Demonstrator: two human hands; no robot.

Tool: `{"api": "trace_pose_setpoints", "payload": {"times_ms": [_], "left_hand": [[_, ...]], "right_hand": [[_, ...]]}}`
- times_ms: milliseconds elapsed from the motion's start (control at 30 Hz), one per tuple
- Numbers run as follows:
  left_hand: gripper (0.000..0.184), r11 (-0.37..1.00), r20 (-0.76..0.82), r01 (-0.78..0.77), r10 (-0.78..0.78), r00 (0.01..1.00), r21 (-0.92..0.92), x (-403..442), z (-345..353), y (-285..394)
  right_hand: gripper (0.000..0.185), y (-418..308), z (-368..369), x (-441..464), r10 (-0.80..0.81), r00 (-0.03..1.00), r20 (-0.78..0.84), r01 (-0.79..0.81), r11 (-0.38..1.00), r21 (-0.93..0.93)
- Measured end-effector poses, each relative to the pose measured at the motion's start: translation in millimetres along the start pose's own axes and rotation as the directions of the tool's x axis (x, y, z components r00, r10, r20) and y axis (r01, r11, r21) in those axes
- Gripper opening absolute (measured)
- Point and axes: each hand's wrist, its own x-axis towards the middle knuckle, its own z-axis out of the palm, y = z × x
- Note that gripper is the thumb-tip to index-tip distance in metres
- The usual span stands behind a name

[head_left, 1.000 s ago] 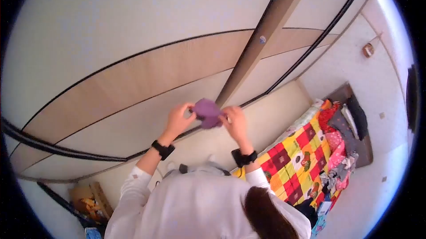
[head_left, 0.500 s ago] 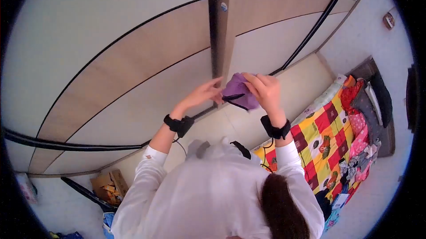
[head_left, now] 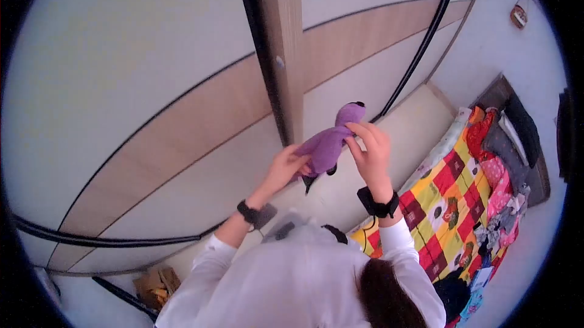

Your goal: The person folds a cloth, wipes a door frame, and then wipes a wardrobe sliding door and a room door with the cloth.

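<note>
A piece of purple fabric with black trim (head_left: 327, 146) hangs stretched out in the air between my two hands. Its exact kind is hard to make out. My left hand (head_left: 285, 168) is closed on the lower left end, where a black strip dangles beneath. With thumb and fingers, my right hand (head_left: 370, 147) pinches the cloth at its narrow part on the right. Beyond that pinch, an upper end with a black tip sticks out. Each wrist wears a black band.
A wardrobe with sliding doors (head_left: 152, 54) rises just ahead. To the right stands a bed with a checked, colourful cover (head_left: 447, 200), clothes (head_left: 499, 224) heaped on it. A cardboard box (head_left: 155, 288) sits on the floor at lower left.
The purple fabric has gone from bunched to stretched out. My left hand, open and beside it before, now grips its lower end. The view has shifted a little.
</note>
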Motion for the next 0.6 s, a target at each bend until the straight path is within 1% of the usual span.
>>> {"api": "trace_pose_setpoints", "payload": {"times_ms": [33,67,133,233,267,333,367,400,467,500,533,567,600], "left_hand": [[0.025,0.999,-0.155,-0.051,0.049,0.987,-0.008,1.9,-4.0,0.8],[0.025,0.989,-0.228,-0.118,0.137,0.964,0.094,3.2,-6.8,4.0],[0.023,0.928,-0.351,-0.211,0.316,0.881,0.305,2.6,-9.7,28.7],[0.023,0.778,-0.386,-0.431,0.610,0.692,0.456,18.2,-10.8,65.6],[0.026,0.718,-0.342,-0.490,0.679,0.650,0.495,24.4,-14.5,75.0],[0.026,0.623,-0.317,-0.558,0.772,0.551,0.549,33.2,-15.8,99.1],[0.026,0.570,-0.302,-0.586,0.815,0.495,0.576,38.2,-15.5,112.3],[0.023,0.574,-0.354,-0.585,0.817,0.455,0.574,45.6,-13.7,123.8],[0.020,0.582,-0.370,-0.561,0.811,0.453,0.589,60.9,-9.1,146.2],[0.019,0.589,-0.379,-0.547,0.806,0.455,0.595,65.5,-8.6,151.8],[0.016,0.664,-0.382,-0.496,0.738,0.556,0.559,68.7,-10.6,153.5],[0.017,0.664,-0.385,-0.499,0.739,0.553,0.557,70.0,-10.7,153.2],[0.017,0.662,-0.385,-0.503,0.742,0.549,0.556,70.8,-9.5,152.1]], "right_hand": [[0.027,1.6,1.6,5.5,0.022,1.000,-0.022,-0.022,1.000,0.021],[0.026,3.1,4.3,11.3,0.046,0.998,-0.039,-0.044,0.998,0.045],[0.027,5.2,12.6,29.2,0.078,0.992,-0.100,-0.066,0.991,0.114],[0.029,5.0,23.4,79.0,0.100,0.976,-0.192,-0.057,0.975,0.216],[0.032,2.1,28.2,96.2,0.159,0.967,-0.201,-0.080,0.931,0.355],[0.035,-6.1,35.7,136.9,0.111,0.962,-0.250,0.036,0.855,0.517],[0.037,-16.9,36.6,157.8,0.062,0.956,-0.288,0.095,0.860,0.501],[0.040,-29.1,38.9,176.6,0.014,0.946,-0.325,0.153,0.861,0.485],[0.053,-46.4,47.0,206.3,-0.090,0.936,-0.341,0.219,0.906,0.361],[0.056,-55.9,53.4,211.2,-0.067,0.940,-0.335,0.192,0.916,0.353],[0.060,-64.9,60.3,215.5,-0.044,0.942,-0.331,0.164,0.925,0.344],[0.064,-69.1,64.9,218.6,-0.021,0.943,-0.331,0.138,0.933,0.334],[0.075,-67.1,69.9,218.7,0.005,0.950,-0.313,0.110,0.931,0.348]]}}
